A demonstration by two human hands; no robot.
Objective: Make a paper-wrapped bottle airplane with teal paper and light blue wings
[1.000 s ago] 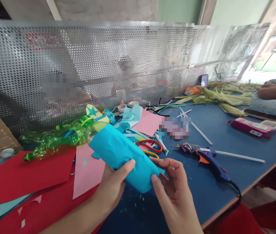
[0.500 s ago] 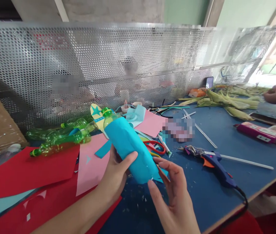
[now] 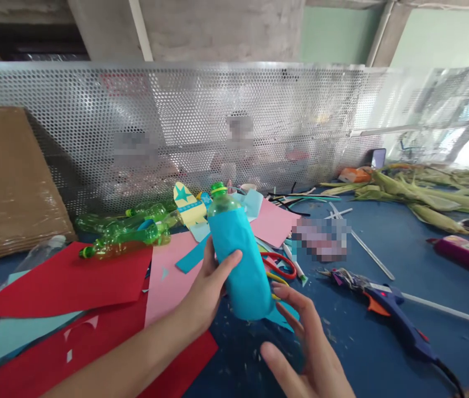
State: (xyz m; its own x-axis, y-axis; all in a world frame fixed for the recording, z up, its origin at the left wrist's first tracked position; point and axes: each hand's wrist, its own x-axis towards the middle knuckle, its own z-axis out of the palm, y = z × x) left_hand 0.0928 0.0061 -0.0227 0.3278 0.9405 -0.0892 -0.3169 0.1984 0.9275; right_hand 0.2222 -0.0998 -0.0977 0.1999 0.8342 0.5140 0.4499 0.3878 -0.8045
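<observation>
My left hand (image 3: pixel 212 287) is wrapped round a plastic bottle (image 3: pixel 238 251) covered in turquoise paper, green cap at the top. The bottle stands nearly upright above the blue table (image 3: pixel 363 342). Just below and to the right of the bottle's base is my right hand (image 3: pixel 307 345), fingers spread, not touching the bottle. Red-handled scissors (image 3: pixel 280 266) lie behind the bottle.
Red paper sheets (image 3: pixel 68 284) and pink paper (image 3: pixel 168 279) cover the left. Green bottles (image 3: pixel 126 235) lie beyond them. A blue glue gun (image 3: pixel 387 309) with its cord lies right. Corn husks (image 3: pixel 417 193) sit far right. A perforated metal screen (image 3: pixel 218 121) closes the back; cardboard (image 3: pixel 6 182) leans at the left.
The bottle has swung from lying slanted to nearly upright in my left hand. My right hand has come off its base and dropped lower. The view has tilted up.
</observation>
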